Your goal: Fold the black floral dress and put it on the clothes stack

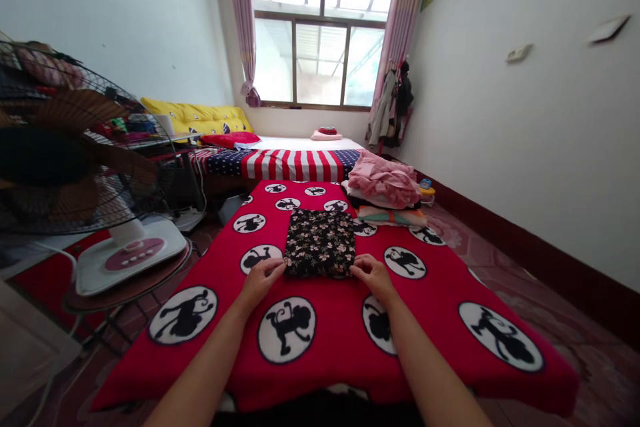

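Observation:
A black floral cloth (320, 240), folded into a rough square, lies flat on the red blanket (345, 320) with round monkey prints. My left hand (263, 278) pinches the cloth's near left corner between thumb and fingers. At the near right corner, my right hand (373, 275) grips the cloth's edge in the same way. Behind and to the right of the cloth sits a pile of clothes, with a crumpled pink garment (384, 179) on top and a folded orange and green piece (393, 216) lower down.
An electric fan (125, 233) stands on a round stool at the left. Beyond the blanket is a bed with a striped and starred cover (295, 165). Clothes hang (390, 107) by the window. A white wall (540, 133) runs along the right.

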A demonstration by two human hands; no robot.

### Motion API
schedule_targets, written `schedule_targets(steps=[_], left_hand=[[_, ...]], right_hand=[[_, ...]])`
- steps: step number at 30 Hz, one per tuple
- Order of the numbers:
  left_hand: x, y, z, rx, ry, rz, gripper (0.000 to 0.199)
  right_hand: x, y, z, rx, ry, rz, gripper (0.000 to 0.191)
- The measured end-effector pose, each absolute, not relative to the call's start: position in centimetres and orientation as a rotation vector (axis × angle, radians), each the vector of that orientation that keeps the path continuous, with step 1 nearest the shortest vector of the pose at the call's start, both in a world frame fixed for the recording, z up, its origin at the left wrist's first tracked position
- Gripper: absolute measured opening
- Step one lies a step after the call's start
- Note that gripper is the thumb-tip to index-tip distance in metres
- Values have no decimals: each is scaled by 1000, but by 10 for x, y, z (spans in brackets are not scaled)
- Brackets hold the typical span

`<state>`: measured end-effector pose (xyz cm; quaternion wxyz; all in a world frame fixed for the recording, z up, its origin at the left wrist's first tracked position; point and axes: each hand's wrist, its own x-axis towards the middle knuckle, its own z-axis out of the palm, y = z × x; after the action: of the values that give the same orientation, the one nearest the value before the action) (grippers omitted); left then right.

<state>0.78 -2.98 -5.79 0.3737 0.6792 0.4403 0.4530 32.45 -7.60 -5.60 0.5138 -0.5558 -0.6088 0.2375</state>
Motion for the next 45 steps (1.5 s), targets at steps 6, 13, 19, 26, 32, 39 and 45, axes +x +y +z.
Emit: schedule_targets(steps=[6,13,19,26,32,39,45], left_hand=[[8,-23,-67,1892,1152,1129,28],[7,-19,-72,1978,1183,1128,32],[6,-24,-69,1988,1282,1206,31],[7,-26,-66,2015,1345,1240,27],[20,-42,-54,2379,1374,1418,30],[36,-44,-55,2802,1051,979,46],[36,-41,-60,2726,1080,997,49]], right_hand=[[323,-79,-55,-1273,-1399,687,24],[325,-77,-60,-1254,-1311,729,33],[334,-78,-67,-1295,-1277,627,33],[335,-86,-71,-1491,-1353,387,11],[324,-85,-62,-1541,-1384,210,20],[324,-83,-63,-1625,-1454,162,30],[313,-89,-52,-1543,-1616,-79,29]])
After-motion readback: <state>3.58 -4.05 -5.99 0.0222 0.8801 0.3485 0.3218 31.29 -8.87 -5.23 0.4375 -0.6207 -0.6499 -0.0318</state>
